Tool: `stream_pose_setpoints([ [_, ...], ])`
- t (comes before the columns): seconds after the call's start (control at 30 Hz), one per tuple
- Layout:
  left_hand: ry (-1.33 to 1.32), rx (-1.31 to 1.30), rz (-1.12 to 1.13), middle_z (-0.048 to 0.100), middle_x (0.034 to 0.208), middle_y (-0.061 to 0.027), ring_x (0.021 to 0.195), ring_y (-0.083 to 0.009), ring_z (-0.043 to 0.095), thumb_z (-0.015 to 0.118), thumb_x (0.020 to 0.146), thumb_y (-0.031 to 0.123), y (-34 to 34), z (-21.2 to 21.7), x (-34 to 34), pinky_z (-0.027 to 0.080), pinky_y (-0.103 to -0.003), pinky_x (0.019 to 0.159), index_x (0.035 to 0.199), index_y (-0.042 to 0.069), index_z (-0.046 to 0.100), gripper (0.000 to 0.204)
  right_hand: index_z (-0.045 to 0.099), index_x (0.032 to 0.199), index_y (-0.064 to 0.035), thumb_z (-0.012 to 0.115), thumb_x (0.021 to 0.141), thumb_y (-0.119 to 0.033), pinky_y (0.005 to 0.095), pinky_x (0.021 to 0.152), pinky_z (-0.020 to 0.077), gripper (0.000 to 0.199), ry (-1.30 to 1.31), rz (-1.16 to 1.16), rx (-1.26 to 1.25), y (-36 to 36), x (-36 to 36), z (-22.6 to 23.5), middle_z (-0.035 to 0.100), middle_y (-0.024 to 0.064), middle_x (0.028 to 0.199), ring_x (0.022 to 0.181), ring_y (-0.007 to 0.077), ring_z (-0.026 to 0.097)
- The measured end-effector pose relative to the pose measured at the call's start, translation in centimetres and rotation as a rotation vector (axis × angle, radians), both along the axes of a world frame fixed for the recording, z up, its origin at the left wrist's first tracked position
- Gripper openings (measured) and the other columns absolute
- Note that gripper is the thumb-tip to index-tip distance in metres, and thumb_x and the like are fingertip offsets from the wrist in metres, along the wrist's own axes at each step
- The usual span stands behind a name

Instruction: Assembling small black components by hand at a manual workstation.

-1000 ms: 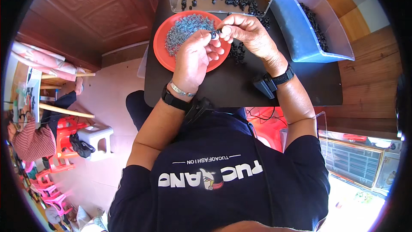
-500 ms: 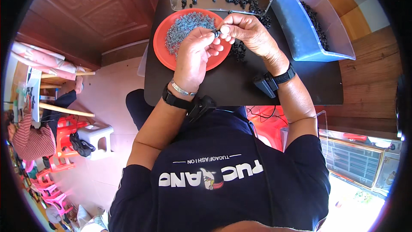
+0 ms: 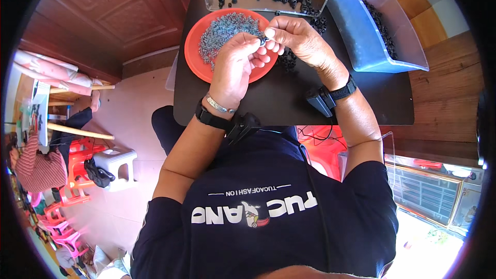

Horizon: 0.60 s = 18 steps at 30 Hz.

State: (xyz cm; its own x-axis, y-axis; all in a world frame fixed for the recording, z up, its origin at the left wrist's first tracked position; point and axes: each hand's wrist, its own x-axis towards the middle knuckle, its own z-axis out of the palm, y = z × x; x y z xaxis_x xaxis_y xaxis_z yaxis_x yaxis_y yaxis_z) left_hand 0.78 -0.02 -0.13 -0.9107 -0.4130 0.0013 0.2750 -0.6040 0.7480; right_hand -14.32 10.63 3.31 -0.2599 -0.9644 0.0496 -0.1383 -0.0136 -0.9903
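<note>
Between thumb and fingers, my left hand (image 3: 235, 64) pinches a small black round part (image 3: 262, 42) above the right side of a red plate. My right hand (image 3: 299, 40) is closed in a pinch right at that part. Whatever its fingertips hold, if anything, is too small to make out. The red plate (image 3: 192, 57) carries a heap of small silvery-grey metal pieces (image 3: 222, 33), looking like screws. Loose black parts (image 3: 287, 63) lie on the dark table beside the plate, partly hidden under my right hand.
A clear box (image 3: 212, 2) with many black parts stands behind the plate. To the right, a translucent bluish bin (image 3: 369, 62) holds more. The dark table (image 3: 372, 98) ends near my body. At far left, a person (image 3: 39, 168) sits near plastic stools (image 3: 119, 163).
My hands stay together over the plate. The right fingertips have shifted very slightly against the black part, and the left thumb has moved a touch to the right.
</note>
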Motion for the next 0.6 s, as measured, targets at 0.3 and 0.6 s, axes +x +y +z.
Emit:
stream_pose_setpoints([
  [0.3,0.032,0.075,0.018,0.061,0.081,-0.0058,0.072,-0.0150,0.059,0.052,0.090,0.013,-0.2,-0.4,-0.2,0.045,-0.025,0.066,0.087,0.006,0.056,0.009,0.062,0.092,-0.0035,0.059,0.093,-0.024,0.0203,0.062,0.0455,0.021,0.025,-0.115,-0.057,-0.7,1.4,-0.3,0.064,-0.0001,0.077,0.069,0.0052,0.056],
  [0.6,0.044,0.187,0.018,0.060,0.081,-0.0053,0.073,-0.0171,0.059,0.052,0.090,0.015,-0.2,-0.5,-0.3,0.045,-0.027,0.068,0.088,0.007,0.057,0.010,0.064,0.094,-0.0026,0.061,0.091,-0.014,0.0229,0.071,0.0487,0.012,0.037,-0.149,-0.333,-1.1,2.4,-1.3,0.064,0.0004,0.084,0.077,0.0077,0.059],
])
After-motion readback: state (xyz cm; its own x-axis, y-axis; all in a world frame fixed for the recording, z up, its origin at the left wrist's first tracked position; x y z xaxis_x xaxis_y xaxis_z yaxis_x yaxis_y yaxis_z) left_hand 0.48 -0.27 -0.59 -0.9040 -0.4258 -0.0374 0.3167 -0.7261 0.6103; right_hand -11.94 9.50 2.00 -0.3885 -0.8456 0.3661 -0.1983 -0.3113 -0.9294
